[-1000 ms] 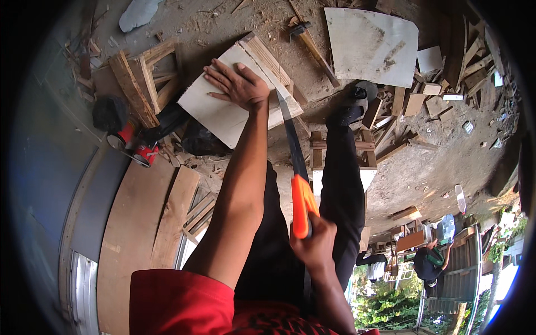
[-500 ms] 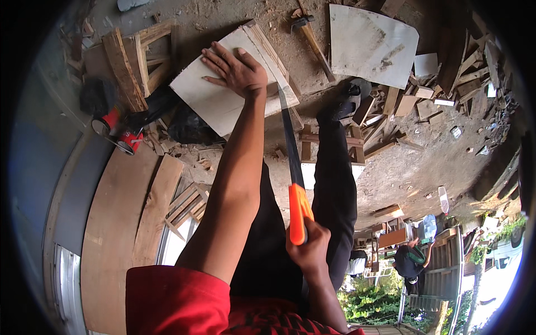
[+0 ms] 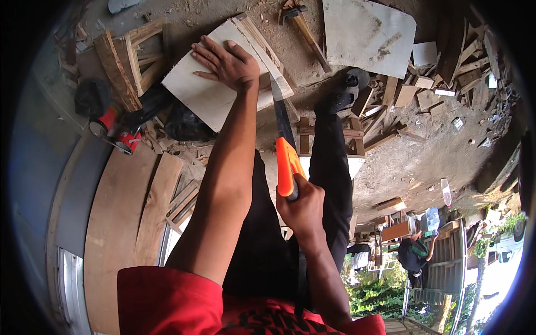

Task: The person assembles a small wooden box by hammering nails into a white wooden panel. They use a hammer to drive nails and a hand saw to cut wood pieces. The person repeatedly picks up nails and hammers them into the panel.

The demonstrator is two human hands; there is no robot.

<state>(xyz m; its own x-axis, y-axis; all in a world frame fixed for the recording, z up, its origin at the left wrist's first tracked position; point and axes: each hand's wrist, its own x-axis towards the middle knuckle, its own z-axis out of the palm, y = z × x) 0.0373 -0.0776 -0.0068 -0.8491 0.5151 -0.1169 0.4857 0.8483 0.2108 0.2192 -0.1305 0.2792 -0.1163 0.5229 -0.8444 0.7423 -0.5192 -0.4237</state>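
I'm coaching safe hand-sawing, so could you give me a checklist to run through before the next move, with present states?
1. Left hand flat on the white-faced board: ok, palm down, fingers spread.
2. Left hand clear of the saw blade: ok, the blade lies to its right, with a visible gap.
3. Right hand closed around the handle of the orange-handled handsaw: ok.
4. Hammer out of the blade's way: ok, it lies apart, beyond the blade's far end.
5. Depth of the blade in the board: cannot tell from this angle.
6. Firm support beneath the board: cannot tell, the top face hides most of it.
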